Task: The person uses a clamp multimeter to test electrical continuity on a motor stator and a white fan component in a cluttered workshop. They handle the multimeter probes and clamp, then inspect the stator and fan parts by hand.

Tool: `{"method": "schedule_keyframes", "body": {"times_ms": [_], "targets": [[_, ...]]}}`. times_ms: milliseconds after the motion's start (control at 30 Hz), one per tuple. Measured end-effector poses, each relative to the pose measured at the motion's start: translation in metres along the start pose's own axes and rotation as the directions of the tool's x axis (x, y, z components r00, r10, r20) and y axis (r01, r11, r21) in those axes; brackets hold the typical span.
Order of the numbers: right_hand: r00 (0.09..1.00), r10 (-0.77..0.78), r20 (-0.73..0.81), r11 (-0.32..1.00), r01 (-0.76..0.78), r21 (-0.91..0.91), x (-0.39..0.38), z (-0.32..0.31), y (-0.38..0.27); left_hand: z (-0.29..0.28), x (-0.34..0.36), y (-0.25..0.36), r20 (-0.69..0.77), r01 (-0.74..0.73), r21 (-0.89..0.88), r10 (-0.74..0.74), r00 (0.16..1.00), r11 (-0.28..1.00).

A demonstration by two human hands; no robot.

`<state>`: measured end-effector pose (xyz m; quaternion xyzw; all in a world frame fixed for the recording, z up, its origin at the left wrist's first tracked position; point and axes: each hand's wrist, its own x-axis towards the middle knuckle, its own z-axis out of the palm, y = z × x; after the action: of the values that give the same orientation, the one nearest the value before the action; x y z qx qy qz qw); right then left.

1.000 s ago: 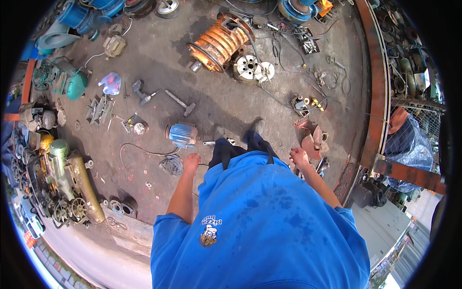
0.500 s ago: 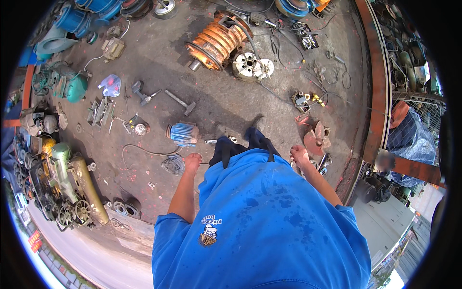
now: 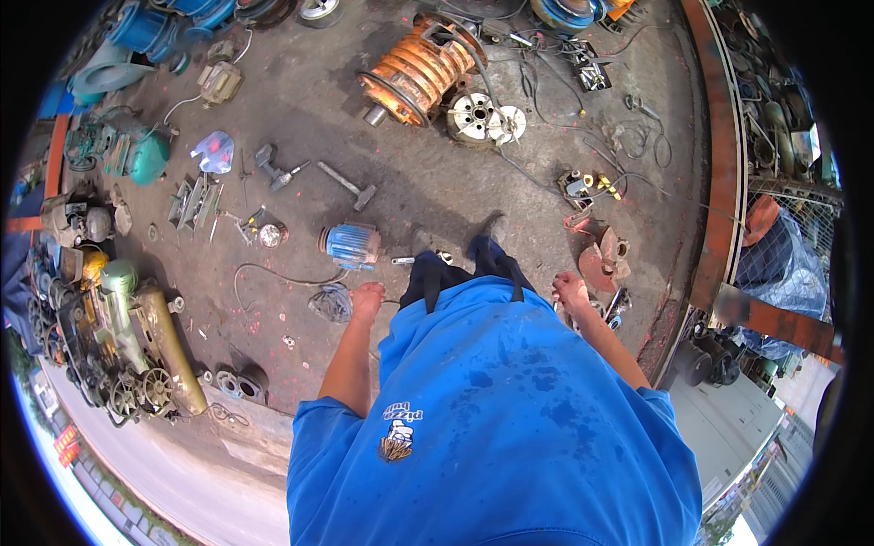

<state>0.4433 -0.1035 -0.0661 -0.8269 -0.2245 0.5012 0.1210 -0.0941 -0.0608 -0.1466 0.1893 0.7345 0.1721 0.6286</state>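
My left hand (image 3: pixel 368 298) hangs beside my hip with its fingers curled in and nothing showing in them. Just beyond it lies a small blue electric motor (image 3: pixel 350 246), with a clear plastic bag (image 3: pixel 331 303) on the ground at its left. On my other side my right hand (image 3: pixel 571 289) hangs low, fingers loosely bent and a little apart, holding nothing I can see. Nearest to it are a rusty red metal part (image 3: pixel 601 261) and some metal tools (image 3: pixel 618 309) on the ground. Both hands appear clear of these things.
Ahead lie a sledgehammer (image 3: pixel 350 187), a cordless drill (image 3: pixel 278 167) and a large orange motor (image 3: pixel 423 73) beside a white round plate (image 3: pixel 473 116). Cables (image 3: pixel 537 105) trail over the floor. Old machine parts (image 3: pixel 118 318) crowd the left; a rusty steel beam (image 3: pixel 715 155) edges the right.
The floor and the things on it have shifted slightly right and up in the picture. Both hands still hang at my sides, and nothing has been picked up.
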Motion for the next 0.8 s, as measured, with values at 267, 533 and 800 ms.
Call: {"method": "schedule_keyframes", "body": {"times_ms": [267,533,800], "targets": [[1.000,0.012,-0.017,1.000,-0.012,0.011,-0.003,0.000,-0.002,0.005,-0.006,0.008,0.008,0.011,0.045,-0.011,1.000,0.999],[1.000,0.004,-0.017,1.000,-0.003,0.017,0.000,0.004,0.000,0.005,-0.007,0.010,-0.020,0.018,0.004,-0.018,1.000,1.000],[1.000,0.002,-0.001,1.000,-0.002,0.023,0.005,0.010,0.000,-0.007,0.006,0.002,0.033,-0.002,-0.060,0.004,0.999,0.998]]}}
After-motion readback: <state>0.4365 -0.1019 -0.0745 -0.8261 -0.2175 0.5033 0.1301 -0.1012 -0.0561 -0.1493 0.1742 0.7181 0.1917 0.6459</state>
